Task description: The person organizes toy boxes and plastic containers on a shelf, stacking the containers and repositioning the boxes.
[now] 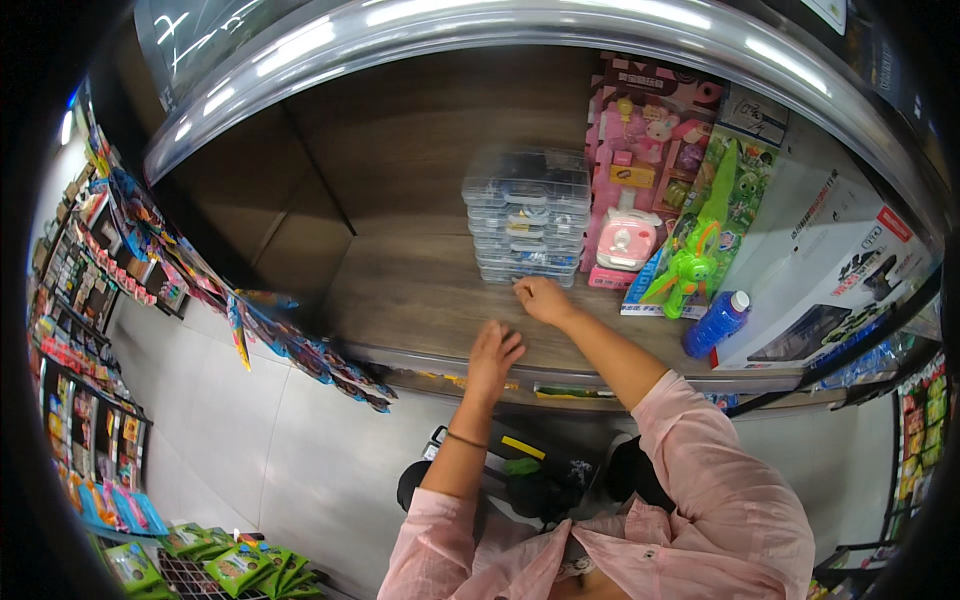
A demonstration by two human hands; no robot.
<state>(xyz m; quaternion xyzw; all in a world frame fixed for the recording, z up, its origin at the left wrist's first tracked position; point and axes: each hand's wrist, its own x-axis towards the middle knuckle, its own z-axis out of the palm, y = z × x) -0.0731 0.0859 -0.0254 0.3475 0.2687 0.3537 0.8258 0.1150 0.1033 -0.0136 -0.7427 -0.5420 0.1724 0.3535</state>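
A stack of several clear plastic cases (pixel 529 217) stands on the wood-grain shelf (pixel 397 292), with dark and blue contents showing through. My right hand (pixel 544 300) is at the lower front edge of the stack, fingers curled; whether they grip the bottom case is hidden. Nearer the shelf's front edge, my left hand (pixel 493 356) hovers with its fingers slightly apart and nothing in them. To the right of the stack stand a pink carded toy set (pixel 630 236) and a green toy on a card (pixel 690 270).
A blue bottle with a white cap (pixel 716 324) stands before a large white toy box (pixel 832 277). A curved metallic edge (pixel 480 19) crosses above the shelf opening. Colourful packets (pixel 277 352) hang at the left. Green packages (pixel 240 566) lie in a wire rack behind.
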